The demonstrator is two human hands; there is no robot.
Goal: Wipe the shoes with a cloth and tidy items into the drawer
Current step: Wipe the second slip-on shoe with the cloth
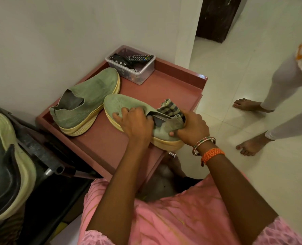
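Two green knit shoes with yellow soles lie on a reddish cabinet top [173, 89]. The far shoe [88, 101] sits untouched near the wall. On the near shoe [129, 105], at the front edge, my left hand [134, 121] grips the upper by the opening. My right hand [192, 129] holds a striped cloth [171, 108] bunched against the shoe's heel, with the thumb on the shoe's side. A drawer knob [172, 154] shows just under the cabinet's front edge; the drawer itself is mostly hidden by my arms.
A clear plastic box [141, 73] with a remote and a dark patterned item stands at the cabinet's back corner. Another green shoe [7, 165] rests on a dark rack at the left. A second person's bare feet [249, 124] stand on the tiled floor to the right.
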